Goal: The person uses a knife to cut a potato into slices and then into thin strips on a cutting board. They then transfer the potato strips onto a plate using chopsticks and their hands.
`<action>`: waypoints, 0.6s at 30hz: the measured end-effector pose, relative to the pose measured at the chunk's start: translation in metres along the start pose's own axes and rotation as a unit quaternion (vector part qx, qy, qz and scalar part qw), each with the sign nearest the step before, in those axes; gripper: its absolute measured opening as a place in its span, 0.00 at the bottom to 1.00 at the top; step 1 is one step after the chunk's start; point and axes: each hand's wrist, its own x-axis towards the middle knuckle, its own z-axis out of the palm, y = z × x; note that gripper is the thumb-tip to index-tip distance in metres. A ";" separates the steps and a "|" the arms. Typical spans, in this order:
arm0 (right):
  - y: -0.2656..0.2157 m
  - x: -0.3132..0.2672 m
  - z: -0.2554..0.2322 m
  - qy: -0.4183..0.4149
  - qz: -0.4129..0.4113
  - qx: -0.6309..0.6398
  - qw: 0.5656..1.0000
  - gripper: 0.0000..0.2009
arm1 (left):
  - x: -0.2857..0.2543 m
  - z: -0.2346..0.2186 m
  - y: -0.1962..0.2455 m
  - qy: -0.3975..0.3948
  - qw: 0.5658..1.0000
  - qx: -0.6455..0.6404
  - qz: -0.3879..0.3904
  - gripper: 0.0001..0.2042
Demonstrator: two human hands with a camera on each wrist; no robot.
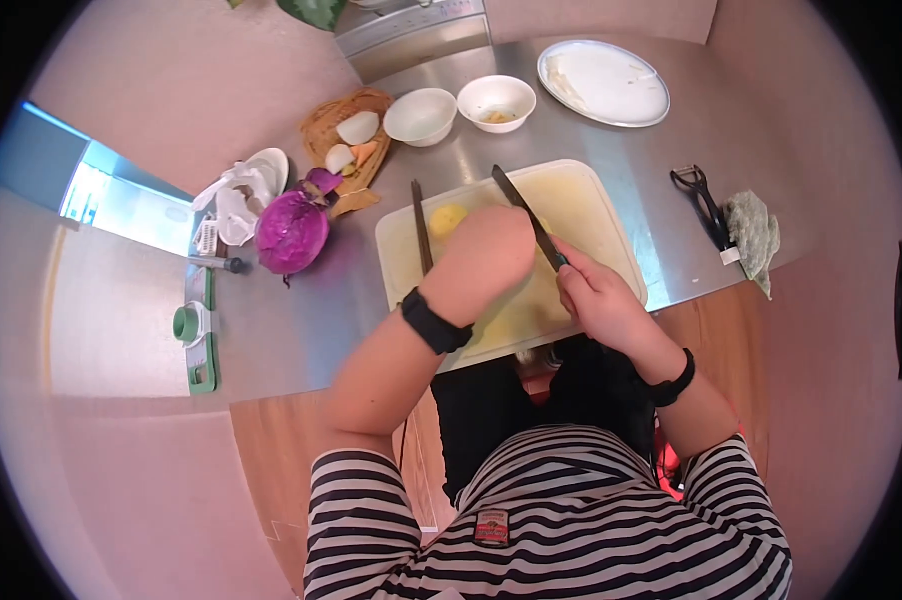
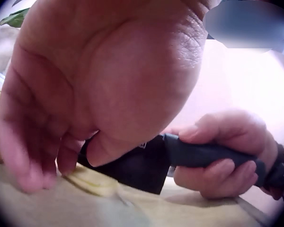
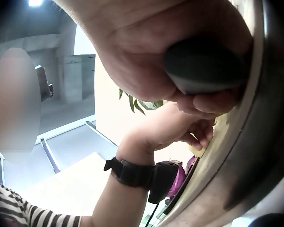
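Bent over the cutting board (image 1: 571, 190), the left hand (image 1: 496, 245) has its thumb and fingers curled down at thin yellow slices (image 2: 97, 183) beside the blade in the left wrist view. The right hand (image 1: 601, 300) grips the dark handle (image 2: 210, 153) of a black knife (image 1: 526, 208), its blade angled up and left across the board. In the right wrist view the right palm wraps the handle end (image 3: 203, 66). A round yellow piece (image 1: 448, 219) lies left of the left hand, next to dark sticks (image 1: 421, 228). The left hand partly hides the slices and blade.
Left of the board sit a purple cabbage (image 1: 292, 232) and a woven tray (image 1: 321, 125) with peeled pieces. Two white bowls (image 1: 421, 117) and an oval plate (image 1: 611, 85) stand behind. A black peeler (image 1: 706, 205) and a green mesh bundle (image 1: 752, 235) lie right.
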 end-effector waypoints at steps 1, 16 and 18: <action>0.000 0.000 0.001 -0.004 -0.004 0.026 1.000 0.24 | -0.002 -0.001 0.005 -0.004 0.999 0.035 -0.024 0.09; -0.007 -0.001 -0.001 -0.017 0.034 0.089 0.995 0.24 | -0.006 0.040 0.025 0.134 0.976 0.060 -0.160 0.09; -0.009 -0.002 -0.003 -0.027 0.023 0.081 0.996 0.24 | -0.008 0.040 0.030 0.145 0.971 0.049 -0.184 0.08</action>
